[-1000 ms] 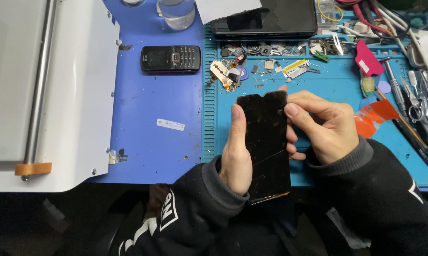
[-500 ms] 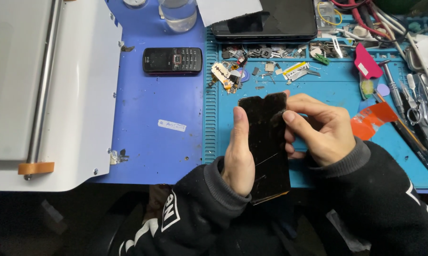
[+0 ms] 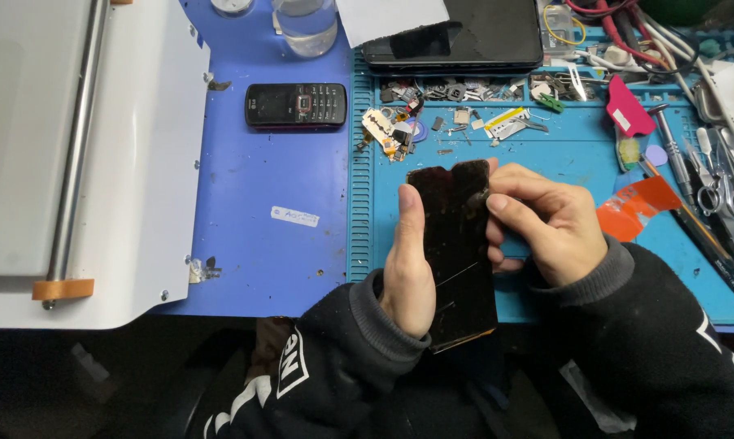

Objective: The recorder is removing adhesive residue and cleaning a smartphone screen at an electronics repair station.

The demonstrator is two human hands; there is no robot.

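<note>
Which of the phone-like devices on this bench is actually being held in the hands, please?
The black cracked screen panel, gripped by the left hand and right hand. The small keypad phone lies untouched on the blue mat.

Bare bench (image 3: 277, 260) lies open left of the hands; a keypad phone (image 3: 295, 105) and scattered parts (image 3: 432, 114) block beyond, tools (image 3: 708, 179) crowd the right.
</note>
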